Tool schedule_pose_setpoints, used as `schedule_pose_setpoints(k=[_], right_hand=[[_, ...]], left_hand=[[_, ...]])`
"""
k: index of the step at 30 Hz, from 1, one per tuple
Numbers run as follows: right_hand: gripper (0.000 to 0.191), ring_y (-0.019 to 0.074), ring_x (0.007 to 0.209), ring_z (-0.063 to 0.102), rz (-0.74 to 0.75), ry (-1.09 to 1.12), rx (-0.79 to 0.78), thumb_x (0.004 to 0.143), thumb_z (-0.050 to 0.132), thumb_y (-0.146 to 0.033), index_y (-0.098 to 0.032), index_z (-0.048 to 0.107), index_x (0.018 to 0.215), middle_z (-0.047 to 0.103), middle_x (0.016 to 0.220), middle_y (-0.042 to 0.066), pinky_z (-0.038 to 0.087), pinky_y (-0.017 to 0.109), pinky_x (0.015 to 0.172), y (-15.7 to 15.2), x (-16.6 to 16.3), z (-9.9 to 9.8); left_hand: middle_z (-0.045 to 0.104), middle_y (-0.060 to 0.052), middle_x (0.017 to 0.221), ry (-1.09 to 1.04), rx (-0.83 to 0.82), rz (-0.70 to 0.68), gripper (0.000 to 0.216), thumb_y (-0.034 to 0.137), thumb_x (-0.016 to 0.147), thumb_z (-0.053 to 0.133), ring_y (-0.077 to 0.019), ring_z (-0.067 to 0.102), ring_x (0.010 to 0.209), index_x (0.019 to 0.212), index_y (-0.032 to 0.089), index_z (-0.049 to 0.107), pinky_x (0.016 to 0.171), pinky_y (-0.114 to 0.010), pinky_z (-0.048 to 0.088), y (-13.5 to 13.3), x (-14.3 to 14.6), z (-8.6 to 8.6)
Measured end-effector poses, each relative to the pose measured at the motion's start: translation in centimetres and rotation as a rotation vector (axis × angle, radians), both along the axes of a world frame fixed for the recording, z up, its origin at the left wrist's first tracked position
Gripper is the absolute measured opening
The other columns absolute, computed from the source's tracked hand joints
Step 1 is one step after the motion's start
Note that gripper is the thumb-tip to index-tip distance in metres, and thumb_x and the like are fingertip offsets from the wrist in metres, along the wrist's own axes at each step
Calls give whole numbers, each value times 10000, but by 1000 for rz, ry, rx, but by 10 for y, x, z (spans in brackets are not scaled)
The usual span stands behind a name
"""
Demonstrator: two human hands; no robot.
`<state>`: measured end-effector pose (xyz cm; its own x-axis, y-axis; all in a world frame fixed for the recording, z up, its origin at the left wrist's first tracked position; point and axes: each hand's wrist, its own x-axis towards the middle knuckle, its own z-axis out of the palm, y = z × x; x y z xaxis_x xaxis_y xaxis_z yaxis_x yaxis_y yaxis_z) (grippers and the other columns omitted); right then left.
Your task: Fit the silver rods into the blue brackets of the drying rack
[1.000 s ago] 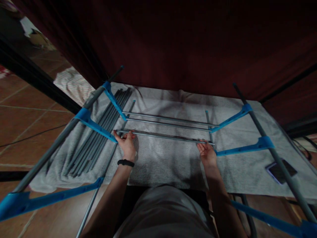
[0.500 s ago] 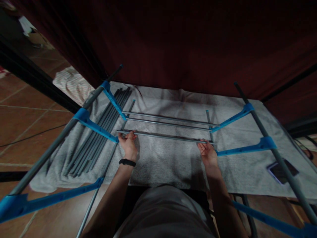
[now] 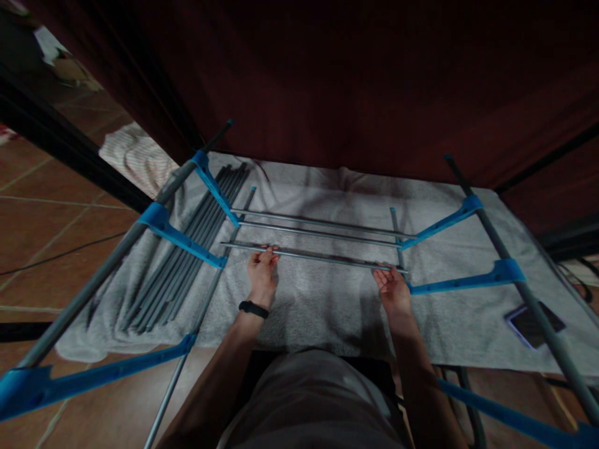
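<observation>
A thin grey metal tube [image 3: 318, 256] lies crosswise between two side frames, held at both ends of its span by my hands. My left hand [image 3: 263, 269], with a black wristband, is closed on it, inward from its left end. Near the right end my right hand [image 3: 391, 285] has its fingers around the tube, close to a blue plastic bracket [image 3: 449, 284]. The tube's left end lies by another blue bracket [image 3: 187, 242]. Behind it, two more crosswise tubes [image 3: 318, 234] run between the rear brackets.
Several loose grey tubes [image 3: 187, 255] lie bundled on the grey cloth [image 3: 309, 312] at left. A phone [image 3: 533, 323] rests at right beneath the right frame's long pole [image 3: 547, 324]. The left pole [image 3: 103, 274] slants past the bundle. A dark red curtain [image 3: 327, 93] hangs behind.
My left hand has slid rightward along the tube, away from its left end. My right hand stays at the right end, and the tube has barely moved.
</observation>
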<state>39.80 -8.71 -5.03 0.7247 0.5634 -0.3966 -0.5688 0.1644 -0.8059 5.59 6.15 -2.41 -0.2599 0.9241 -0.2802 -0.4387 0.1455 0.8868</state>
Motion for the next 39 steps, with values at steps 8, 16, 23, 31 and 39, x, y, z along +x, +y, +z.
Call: schedule_pose_setpoints(k=[8,16,23,31,39], right_hand=[[146,182,820,814,35,0,-39,999,812,-336,-280,712,909,789,829,-21,691,435,1109,-1,-4,-1],[226,188,784,820,52,37,-83,1004,824,-380,-289,659,880,771,814,-14,711,414,1081,2,-5,-3],[189,180,797,822,60,41,-60,958,851,-334,-271,689,884,783,822,-14,718,389,1039,2,-11,4],[345,167,767,808,36,33,-25,809,960,-238,-268,620,757,766,761,-32,733,344,922,0,-14,5],[346,156,722,781,38,-9,-35,855,986,-384,-258,670,798,764,743,-34,714,323,860,1,-15,5]], left_hand=[[782,11,859,-64,-25,-100,432,346,746,1039,-127,727,732,878,220,647,771,-287,567,-8,19,-1],[729,23,782,-76,-29,-224,501,422,666,1089,-167,761,762,850,216,672,762,-310,575,-18,35,-2],[703,32,721,-113,-55,-215,543,416,583,1127,-145,750,722,775,195,669,733,-270,562,-18,39,-2],[687,47,663,-145,-101,-165,514,303,667,1106,-127,735,684,678,206,601,748,-255,585,-16,40,-3],[716,40,698,-178,-108,-199,497,251,701,1097,-129,758,721,683,204,602,777,-251,608,-15,37,-2]])
